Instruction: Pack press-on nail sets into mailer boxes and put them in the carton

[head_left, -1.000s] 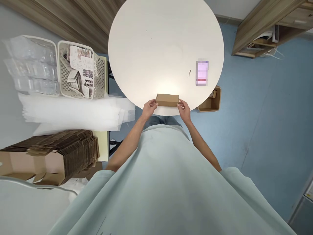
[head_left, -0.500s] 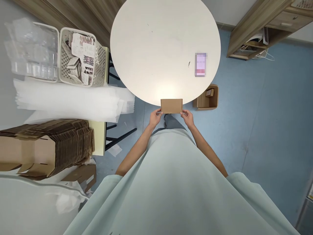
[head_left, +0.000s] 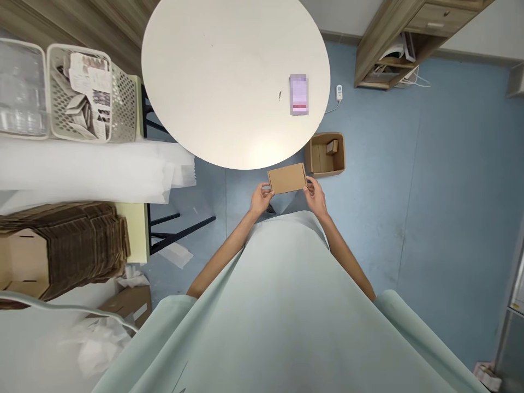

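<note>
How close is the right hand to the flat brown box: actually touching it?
Touching. The head view shows the right hand holding the flat brown box at its right end, thumb against the near corner, no gap visible.

Box (head_left: pixel 287 178) between left hand (head_left: pixel 260 200) and right hand (head_left: pixel 316 198), off the near edge of the table (head_left: pixel 229 87).
On it, a phone (head_left: pixel 299 95) near the right edge; a carton (head_left: pixel 316 157), smaller box (head_left: pixel 332 147) inside, beside its near right edge; leftward, sheets (head_left: pixel 82 169) between basket (head_left: pixel 123 103) and stacked cardboard (head_left: pixel 82 245).
</note>
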A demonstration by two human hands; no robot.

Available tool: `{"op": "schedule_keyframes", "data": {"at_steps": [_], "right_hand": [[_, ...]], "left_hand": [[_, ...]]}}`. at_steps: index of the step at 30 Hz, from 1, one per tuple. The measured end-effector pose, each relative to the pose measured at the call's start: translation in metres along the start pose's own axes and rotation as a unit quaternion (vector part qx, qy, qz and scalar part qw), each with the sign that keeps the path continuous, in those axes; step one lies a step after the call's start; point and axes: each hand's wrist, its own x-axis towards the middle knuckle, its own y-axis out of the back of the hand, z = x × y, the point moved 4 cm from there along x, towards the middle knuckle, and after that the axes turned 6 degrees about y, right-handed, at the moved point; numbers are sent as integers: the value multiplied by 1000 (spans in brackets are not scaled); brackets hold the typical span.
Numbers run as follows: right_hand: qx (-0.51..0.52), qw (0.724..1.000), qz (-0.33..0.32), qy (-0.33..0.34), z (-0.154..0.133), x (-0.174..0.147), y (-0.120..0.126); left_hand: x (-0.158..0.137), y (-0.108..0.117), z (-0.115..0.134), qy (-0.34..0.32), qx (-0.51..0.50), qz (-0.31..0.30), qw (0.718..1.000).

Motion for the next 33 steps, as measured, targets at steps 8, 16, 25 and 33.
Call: {"op": "schedule_keyframes", "data": {"at_steps": [8, 16, 25, 33], "right_hand": [[23, 998, 36, -40, 52, 37, 107], [56, 990, 68, -110, 110, 106, 252], [106, 976, 14, -189, 166, 179, 295], [-95, 979, 23, -179, 217, 249, 254]], "left_hand": [[41, -124, 45, 29, 34, -35, 998], [98, -283, 92, 50, 52, -31, 997], [175, -347, 108, 67, 139, -4, 988], [250, -423, 98, 75, 89, -81, 990]]}}
